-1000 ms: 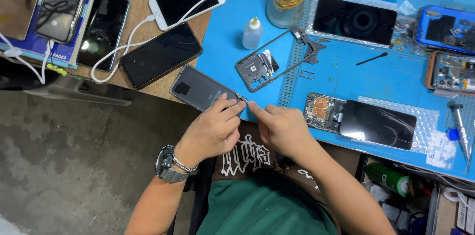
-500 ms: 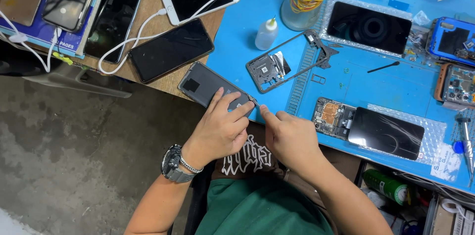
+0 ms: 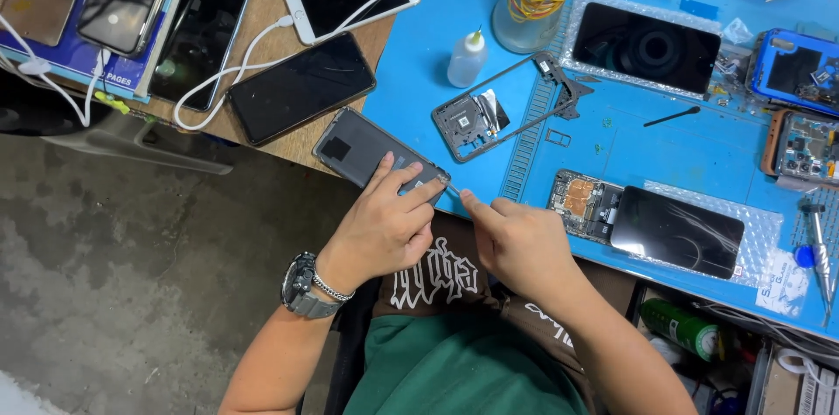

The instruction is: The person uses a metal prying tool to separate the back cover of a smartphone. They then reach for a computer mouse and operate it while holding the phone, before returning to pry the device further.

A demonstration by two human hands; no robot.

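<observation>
The left hand [image 3: 384,227] grips a grey phone [image 3: 367,146] at the mat's [image 3: 699,153] seven-o'clock edge. The right hand [image 3: 516,240] is pinched shut, forefinger pointing at the phone's corner; whether it holds anything I cannot tell

Dark phone screens [image 3: 301,87] on wooden bench; black display panels [image 3: 645,46] on bubble wrap, blue mat

phone repair workshop; blue work mat [image 3: 699,153]; opened phones [image 3: 651,227]; screwdriver [image 3: 817,245]
</observation>
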